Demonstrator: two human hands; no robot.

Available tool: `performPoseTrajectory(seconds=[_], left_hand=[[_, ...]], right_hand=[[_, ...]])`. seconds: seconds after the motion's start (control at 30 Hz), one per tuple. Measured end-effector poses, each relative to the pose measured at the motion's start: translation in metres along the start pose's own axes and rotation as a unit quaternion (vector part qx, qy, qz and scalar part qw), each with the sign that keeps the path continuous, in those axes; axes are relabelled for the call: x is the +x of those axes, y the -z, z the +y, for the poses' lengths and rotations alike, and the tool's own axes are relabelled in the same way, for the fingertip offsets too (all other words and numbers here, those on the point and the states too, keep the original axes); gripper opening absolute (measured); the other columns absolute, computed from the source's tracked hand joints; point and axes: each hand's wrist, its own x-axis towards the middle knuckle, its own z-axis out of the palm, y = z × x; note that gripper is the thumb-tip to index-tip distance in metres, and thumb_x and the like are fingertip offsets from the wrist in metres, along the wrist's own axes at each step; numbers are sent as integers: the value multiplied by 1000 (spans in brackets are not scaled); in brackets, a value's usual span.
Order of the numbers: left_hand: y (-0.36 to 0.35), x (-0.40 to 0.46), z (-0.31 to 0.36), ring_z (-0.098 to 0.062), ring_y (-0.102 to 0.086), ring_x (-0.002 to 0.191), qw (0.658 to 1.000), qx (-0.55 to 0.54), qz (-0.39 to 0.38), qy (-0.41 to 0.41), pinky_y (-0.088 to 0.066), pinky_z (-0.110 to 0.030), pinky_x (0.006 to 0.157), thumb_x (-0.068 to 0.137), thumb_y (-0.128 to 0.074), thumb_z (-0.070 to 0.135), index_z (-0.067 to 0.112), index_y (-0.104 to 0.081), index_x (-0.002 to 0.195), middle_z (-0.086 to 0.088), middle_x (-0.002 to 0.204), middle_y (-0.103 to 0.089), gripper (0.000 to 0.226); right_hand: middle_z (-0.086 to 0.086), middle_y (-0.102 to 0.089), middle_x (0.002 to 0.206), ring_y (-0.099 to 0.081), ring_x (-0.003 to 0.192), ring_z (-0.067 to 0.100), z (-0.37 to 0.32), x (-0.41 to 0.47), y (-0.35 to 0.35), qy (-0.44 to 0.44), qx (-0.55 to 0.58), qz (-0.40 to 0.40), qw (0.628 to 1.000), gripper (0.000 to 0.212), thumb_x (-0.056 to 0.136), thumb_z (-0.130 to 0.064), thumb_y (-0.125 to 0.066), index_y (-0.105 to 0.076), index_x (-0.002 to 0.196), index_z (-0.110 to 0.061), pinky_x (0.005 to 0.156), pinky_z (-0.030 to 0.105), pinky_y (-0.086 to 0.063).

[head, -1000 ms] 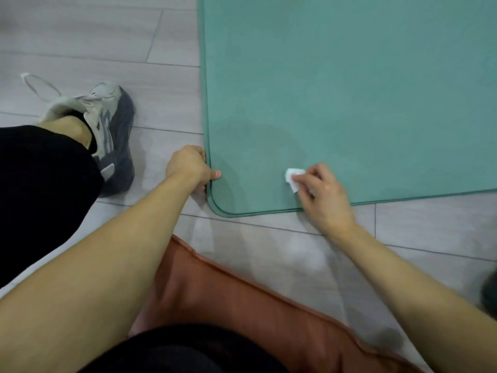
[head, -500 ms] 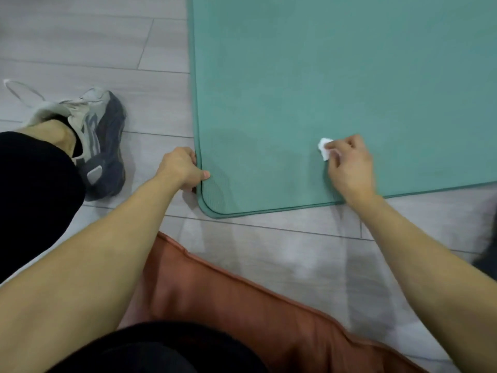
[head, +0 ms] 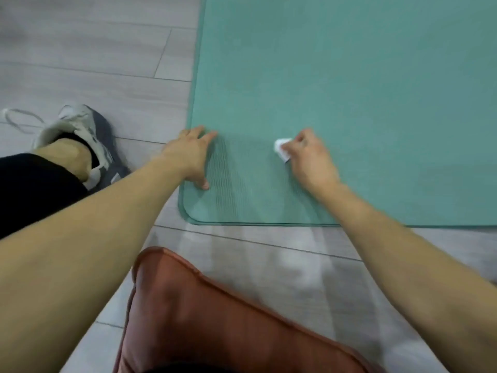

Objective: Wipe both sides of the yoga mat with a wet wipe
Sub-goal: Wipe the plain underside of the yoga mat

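A teal yoga mat (head: 349, 84) lies flat on the grey floor, its rounded near-left corner in front of me. My left hand (head: 192, 156) rests flat on the mat's left edge with fingers stretched out, pressing it down. A small crumpled white wet wipe (head: 281, 148) sits on the mat right of that hand. My right hand (head: 309, 160) pinches the wipe against the mat's surface, close to the near edge. Most of the wipe is hidden under the fingers.
A rust-coloured cushion (head: 215, 319) lies on the floor under me, near the mat's front edge. My left leg in black fabric and a grey sneaker (head: 88, 138) are on the floor to the left of the mat. Grey floor boards (head: 94, 49) surround the mat.
My left hand let go of the mat's edge and now lies flat on the mat. My right hand slid the wipe to the right, then back toward the left.
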Motion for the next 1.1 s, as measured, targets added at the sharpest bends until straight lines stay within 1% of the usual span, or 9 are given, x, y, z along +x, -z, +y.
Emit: performPoseTrajectory(seconds=[0.1,0.2,0.3,0.43,0.53,0.63,0.77,0.97,1.1], left_hand=[[11,14,0,-29,-15,159,997,34,-26,-59,-31,-48,124,55,-102,45,28,-7,168,-4,175,-3,148],[13,21,-5,-28,-19,159,996,33,-34,-71,-27,-41,125,53,-102,48,25,-9,168,-4,176,-5,149],[10,25,-7,-27,-24,157,996,36,-10,-83,-28,-37,123,49,-102,50,26,-15,167,-2,175,-11,149],[7,24,-6,-25,-22,157,997,19,-5,-74,-33,-44,122,47,-103,49,31,-16,167,3,175,-10,148],[9,22,-1,-25,-23,157,998,13,-8,-62,-35,-46,121,46,-104,45,33,-17,166,4,175,-11,149],[13,21,0,-24,-24,156,998,16,-4,-56,-38,-45,119,44,-105,45,32,-17,166,6,175,-13,151],[15,23,5,-26,-27,154,997,46,13,-64,-41,-44,117,40,-104,49,29,-18,166,4,174,-16,154],[17,19,3,-25,-28,153,997,55,10,-56,-43,-46,113,41,-103,54,34,-17,166,7,173,-17,152],[20,19,8,-25,-29,153,996,64,7,-55,-43,-45,113,41,-103,54,34,-18,165,8,173,-18,152]], right_hand=[[18,-54,105,-61,89,40,-6,17,-4,-80,21,89,993,24,98,-12,-55,-76,109,-13,82,44,-53],[13,-53,96,-57,82,35,-73,-23,-34,145,59,-27,987,16,100,-14,-59,-70,111,-10,71,43,-48],[10,-54,103,-56,87,31,-88,-36,-38,366,38,-150,918,20,101,-18,-58,-68,118,-13,71,41,-46],[13,-56,100,-60,88,36,-6,73,-27,102,-13,7,995,25,100,-28,-55,-72,105,-10,73,40,-46],[20,-58,107,-65,90,40,10,100,-11,-120,33,108,986,25,92,-10,-54,-76,102,-8,85,38,-49],[15,-58,100,-62,84,38,-62,37,-37,73,95,-1,993,23,92,-10,-57,-75,106,-12,77,42,-54],[9,-62,106,-63,92,33,-75,-21,-38,319,60,-173,930,27,93,-17,-58,-73,115,-17,74,43,-54],[10,-75,102,-67,93,30,19,76,17,-40,3,-52,998,22,98,-17,-58,-76,111,-17,81,36,-52],[15,-60,120,-59,111,36,22,82,18,-72,-30,90,993,33,100,-20,-53,-70,127,-14,94,44,-50]])
